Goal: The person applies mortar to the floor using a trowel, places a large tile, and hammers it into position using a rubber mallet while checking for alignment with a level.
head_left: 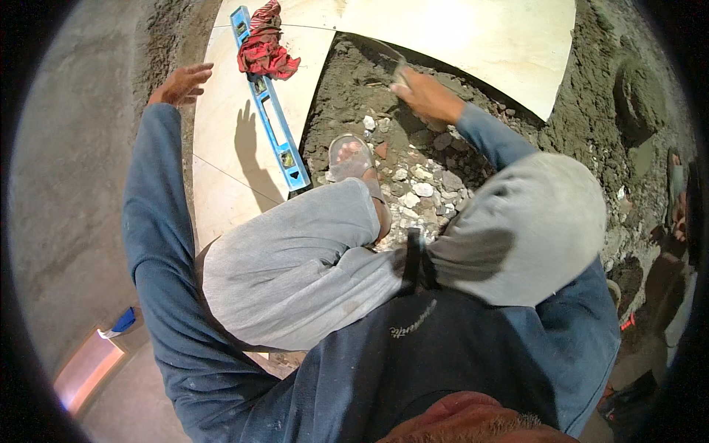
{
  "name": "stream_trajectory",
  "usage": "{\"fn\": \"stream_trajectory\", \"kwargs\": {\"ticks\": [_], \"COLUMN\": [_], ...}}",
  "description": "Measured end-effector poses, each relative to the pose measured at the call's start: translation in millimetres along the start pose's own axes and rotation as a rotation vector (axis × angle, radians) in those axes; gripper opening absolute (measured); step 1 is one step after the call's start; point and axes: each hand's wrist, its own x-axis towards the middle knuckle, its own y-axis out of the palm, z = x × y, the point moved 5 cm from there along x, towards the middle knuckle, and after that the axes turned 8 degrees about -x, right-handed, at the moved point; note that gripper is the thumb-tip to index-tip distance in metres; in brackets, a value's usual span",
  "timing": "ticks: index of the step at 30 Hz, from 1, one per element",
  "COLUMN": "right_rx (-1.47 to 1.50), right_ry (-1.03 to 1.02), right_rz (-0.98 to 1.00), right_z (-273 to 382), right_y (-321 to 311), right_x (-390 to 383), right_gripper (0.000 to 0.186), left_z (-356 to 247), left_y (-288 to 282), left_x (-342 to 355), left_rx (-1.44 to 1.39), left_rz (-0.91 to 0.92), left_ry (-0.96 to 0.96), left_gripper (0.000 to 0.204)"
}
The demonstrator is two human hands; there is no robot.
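My right hand [430, 97] is closed around the handle of a trowel [401, 68], whose thin blade is hard to make out against the wet mortar [347, 85]. The mortar lies in the gap between the pale floor tiles. Off to the left, my left hand [181, 85] hangs open with its fingers stretched out, beside the tile edge and holding nothing. Its shadow falls across the left-hand tile [221, 133]. A blue spirit level [283, 140] lies along that tile near its inner edge, with a crumpled red cloth [269, 55] draped over its upper part.
My sandalled foot [351, 156] rests between the tile and loose broken stones [425, 188]. A large pale tile [473, 44] spans the far side. More mortar [609, 96] lies right. Grey concrete [81, 184] stretches left, with a wood-framed pane [88, 369] at lower left.
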Motion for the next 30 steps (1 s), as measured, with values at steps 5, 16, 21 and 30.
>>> {"fn": "stream_trajectory", "kwargs": {"ticks": [5,16,21,30], "right_rx": [-0.543,-0.488,0.723,0.669], "right_ry": [-0.106,0.226,0.264,0.534], "right_rz": [-0.011,0.082,0.149,0.124], "right_z": [0.6,-46.7,-15.0,-77.7], "right_y": [-25.3,-128.5,-48.9,-73.8], "right_x": [2.2,-226.5,-164.3,-232.8], "right_gripper": [0.029,0.049,0.039,0.036], "left_z": [1.5,0.2,-72.0,-156.2], "left_y": [2.1,-17.4,3.4,25.0], "left_x": [-1.6,21.8,38.6,60.7], "left_rx": [0.031,0.065,0.123,0.067], "left_rz": [0.008,0.048,0.075,0.103], "left_ry": [-0.033,-0.025,0.072,0.308], "left_gripper": [0.057,0.065,0.066,0.078]}}
